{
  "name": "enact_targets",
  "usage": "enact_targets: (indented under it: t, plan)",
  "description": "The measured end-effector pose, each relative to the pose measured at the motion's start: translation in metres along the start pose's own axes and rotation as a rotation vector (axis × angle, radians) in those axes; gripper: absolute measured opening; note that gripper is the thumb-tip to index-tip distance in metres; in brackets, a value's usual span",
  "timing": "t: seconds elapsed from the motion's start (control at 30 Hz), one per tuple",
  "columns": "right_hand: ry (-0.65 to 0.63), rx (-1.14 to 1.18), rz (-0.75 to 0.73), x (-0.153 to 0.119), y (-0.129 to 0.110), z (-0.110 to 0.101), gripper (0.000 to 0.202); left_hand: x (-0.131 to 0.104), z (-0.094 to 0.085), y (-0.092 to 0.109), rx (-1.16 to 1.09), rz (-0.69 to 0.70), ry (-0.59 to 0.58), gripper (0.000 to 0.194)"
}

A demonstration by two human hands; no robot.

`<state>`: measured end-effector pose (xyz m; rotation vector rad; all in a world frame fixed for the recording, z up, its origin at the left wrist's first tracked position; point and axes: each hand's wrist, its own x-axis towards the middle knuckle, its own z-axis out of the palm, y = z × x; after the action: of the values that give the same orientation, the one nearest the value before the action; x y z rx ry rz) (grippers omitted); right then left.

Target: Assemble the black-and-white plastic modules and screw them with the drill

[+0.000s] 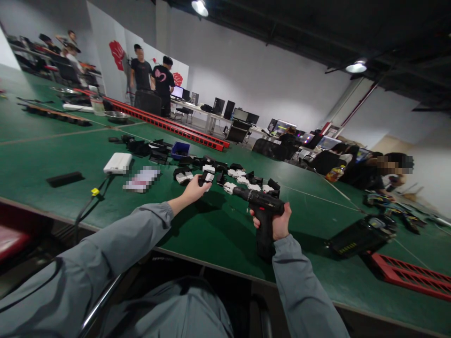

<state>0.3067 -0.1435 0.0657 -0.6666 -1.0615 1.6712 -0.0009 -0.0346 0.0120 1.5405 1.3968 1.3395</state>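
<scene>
Loose, wrinkled grey sleeves (123, 241) end in cuffs (167, 214). The left hand (194, 190) and right hand (281, 221) are bare. Grey cloth (186, 305) covers the lap (165, 315).

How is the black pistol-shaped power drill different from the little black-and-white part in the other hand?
The black pistol-shaped power drill is much bigger than the little black-and-white part. The drill is nearly all black; the part mixes black and white. The right hand grips the drill's handle, while the left hand holds the part. Each is in a hand.
</scene>
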Motion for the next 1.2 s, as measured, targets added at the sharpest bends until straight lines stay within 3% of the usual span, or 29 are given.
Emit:
enact_targets:
  t: [0.33, 1.2]
  plan:
    - [0.048, -0.229, 0.011, -0.002, -0.001, 0.010, 0.098, -0.007, 0.001, 0.012, 0.046, 0.019, 0.004, 0.051]
    - [0.027, -0.149, 0.014, 0.001, 0.001, 0.008, 0.099, -0.014, -0.001, 0.020, 0.085, 0.016, 0.003, 0.055]
